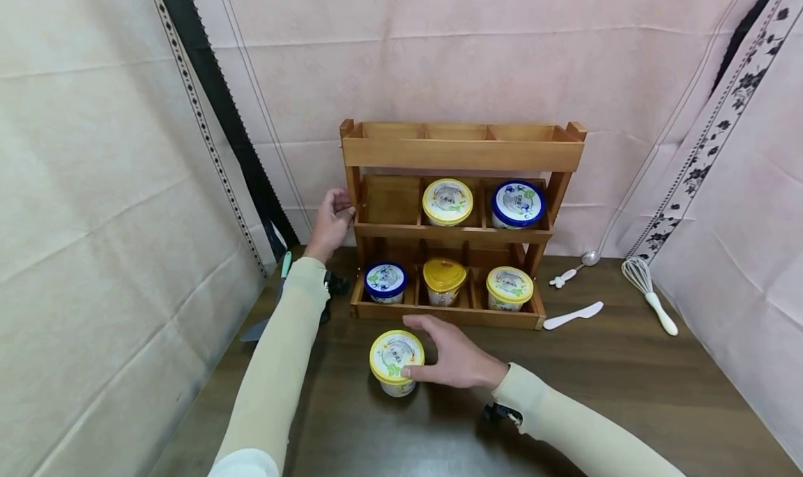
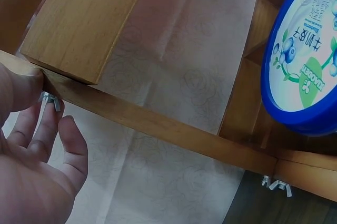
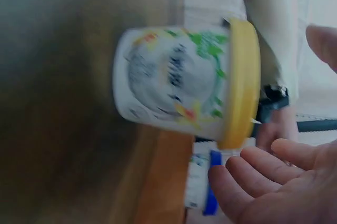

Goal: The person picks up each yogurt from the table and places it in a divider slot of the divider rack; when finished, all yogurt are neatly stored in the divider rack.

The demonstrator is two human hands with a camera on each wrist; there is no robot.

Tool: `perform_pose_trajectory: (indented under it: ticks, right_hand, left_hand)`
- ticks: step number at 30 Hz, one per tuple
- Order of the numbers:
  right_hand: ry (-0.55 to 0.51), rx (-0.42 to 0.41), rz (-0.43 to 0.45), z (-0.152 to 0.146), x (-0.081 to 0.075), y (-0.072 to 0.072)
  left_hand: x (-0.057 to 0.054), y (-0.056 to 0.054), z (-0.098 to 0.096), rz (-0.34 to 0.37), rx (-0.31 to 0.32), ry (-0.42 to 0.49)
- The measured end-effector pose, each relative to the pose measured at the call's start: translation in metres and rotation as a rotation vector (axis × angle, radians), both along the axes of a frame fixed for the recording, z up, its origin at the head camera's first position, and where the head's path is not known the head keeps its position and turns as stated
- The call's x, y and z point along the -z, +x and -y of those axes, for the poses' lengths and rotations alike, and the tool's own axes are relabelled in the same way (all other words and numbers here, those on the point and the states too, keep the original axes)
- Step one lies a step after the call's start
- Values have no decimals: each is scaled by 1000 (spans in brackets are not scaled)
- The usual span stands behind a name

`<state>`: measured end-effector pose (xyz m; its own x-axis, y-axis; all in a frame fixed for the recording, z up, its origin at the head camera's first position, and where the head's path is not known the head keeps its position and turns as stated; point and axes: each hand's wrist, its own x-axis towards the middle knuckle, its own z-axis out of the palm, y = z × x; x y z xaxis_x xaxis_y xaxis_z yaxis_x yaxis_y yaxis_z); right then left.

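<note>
A yogurt cup with a yellow lid [image 1: 396, 357] stands upright on the table in front of a wooden rack [image 1: 464, 155]. Beside it is my right hand [image 1: 448, 355], fingers spread; the thumb overlaps the lid in the head view. In the right wrist view, the fingers [image 3: 253, 174] are apart from the cup [image 3: 174, 79]. My left hand [image 1: 332, 222] holds the rack's left upright, its thumb against the wood. A metal wing nut [image 2: 51, 99] shows by those fingers in the left wrist view.
The middle shelf carries a yellow-lidded cup [image 1: 447, 201] and a blue-lidded cup [image 1: 518, 203]. Several more cups sit in the bottom tray, including a blue-lidded one [image 1: 385, 282]. To the right lie a white knife [image 1: 574, 316], a whisk [image 1: 649, 294] and a small scoop [image 1: 574, 270].
</note>
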<state>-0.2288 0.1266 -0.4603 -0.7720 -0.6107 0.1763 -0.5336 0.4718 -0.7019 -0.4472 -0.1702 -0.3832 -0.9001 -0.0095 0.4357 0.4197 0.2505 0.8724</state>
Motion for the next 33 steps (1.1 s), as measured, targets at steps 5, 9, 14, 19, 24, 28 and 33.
perform_pose_trajectory:
  ticks: [5,9,14,19,24,28,33]
  right_hand:
    - [25,-15,-4,5,13,6]
    - [35,7,10,7,20,7]
    - [66,2,48,11,28,5]
    - [70,34,53,11,29,2]
    - [60,36,47,11,25,0]
    - [38,35,25,12,21,-3]
    - [25,37,14,13,13,-4]
  left_hand:
    - [2,0,-1,9,-1,5]
    - [1,0,-2,10,0,-1]
    - [0,2,-3,23,7,2]
    - [-2,2,-4,24,0,2]
    - [-4,1,-4,33,0,-6]
    - [-4,0,-2,31,3,-2]
    - [-2,0,0,30,2,2]
